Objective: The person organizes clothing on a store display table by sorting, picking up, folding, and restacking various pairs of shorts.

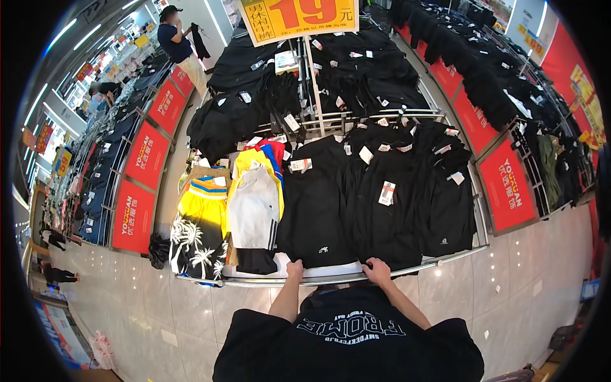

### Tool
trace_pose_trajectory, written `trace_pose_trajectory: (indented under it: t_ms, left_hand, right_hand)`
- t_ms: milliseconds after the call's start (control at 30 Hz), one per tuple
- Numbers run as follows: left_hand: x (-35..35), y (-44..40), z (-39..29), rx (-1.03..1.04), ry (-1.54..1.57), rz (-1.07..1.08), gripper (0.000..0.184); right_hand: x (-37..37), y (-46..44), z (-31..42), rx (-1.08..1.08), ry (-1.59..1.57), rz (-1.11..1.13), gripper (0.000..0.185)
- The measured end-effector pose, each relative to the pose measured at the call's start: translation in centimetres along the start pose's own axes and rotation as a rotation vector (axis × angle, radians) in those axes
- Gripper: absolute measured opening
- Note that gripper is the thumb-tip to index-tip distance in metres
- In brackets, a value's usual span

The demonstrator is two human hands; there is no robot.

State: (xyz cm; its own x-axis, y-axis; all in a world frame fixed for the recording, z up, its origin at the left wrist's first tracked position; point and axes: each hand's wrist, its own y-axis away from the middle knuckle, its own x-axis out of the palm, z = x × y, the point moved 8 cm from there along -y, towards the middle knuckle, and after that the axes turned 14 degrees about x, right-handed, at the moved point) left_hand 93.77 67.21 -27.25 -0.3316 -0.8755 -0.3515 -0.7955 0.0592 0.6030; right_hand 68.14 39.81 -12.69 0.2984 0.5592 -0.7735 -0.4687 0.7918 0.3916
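A pair of black shorts [315,216] with a small white logo near one hem lies flat on the display table, its hem facing me. My left hand [294,270] is closed at the left part of that hem. At the right end of the same hem, beside the neighbouring stack of black shorts [388,223], my right hand [377,270] has its fingers curled in. Fingertips of both hands are partly hidden. Left of the black pair lie light grey shorts [252,207] and yellow-and-black shorts with white palm trees [197,219].
A metal rail [439,262] runs along the table's front edge. More black garments [369,76] with tags are heaped behind, under a yellow price sign [299,19]. Red-panelled racks [141,149] flank the aisles. A person [175,38] stands at the back left.
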Motion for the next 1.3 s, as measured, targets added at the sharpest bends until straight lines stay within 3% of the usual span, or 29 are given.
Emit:
trace_pose_trajectory:
  t_ms: [100, 167, 867, 1167, 1233, 1300]
  left_hand:
    - [-0.2, 1.1, -1.2, 0.027, -0.007, -0.018, 0.034]
    - [-0.1, 2.1, -2.2, 0.025, 0.014, -0.004, 0.019]
    - [0.0, 1.7, -1.9, 0.03, -0.066, 0.024, 0.034]
    - [0.2, 1.6, -1.6, 0.053, -0.029, 0.021, 0.028]
    - [0.2, 0.9, -1.5, 0.145, -0.041, 0.018, 0.023]
    - [0.0, -2.0, 1.6, 0.119, -0.152, 0.0, 0.029]
  right_hand:
    - [0.1, -0.1, -0.1, 0.002, 0.005, 0.007, 0.034]
    - [0.2, -0.1, -0.1, 0.006, 0.004, 0.009, 0.035]
    - [-0.5, 0.2, 0.4, 0.038, -0.003, 0.037, 0.036]
    - [-0.2, -0.1, 0.2, 0.034, -0.019, 0.021, 0.035]
    - [0.1, -0.1, -0.1, 0.009, -0.032, 0.002, 0.034]
    - [0.2, -0.1, -0.2, -0.027, -0.025, -0.011, 0.034]
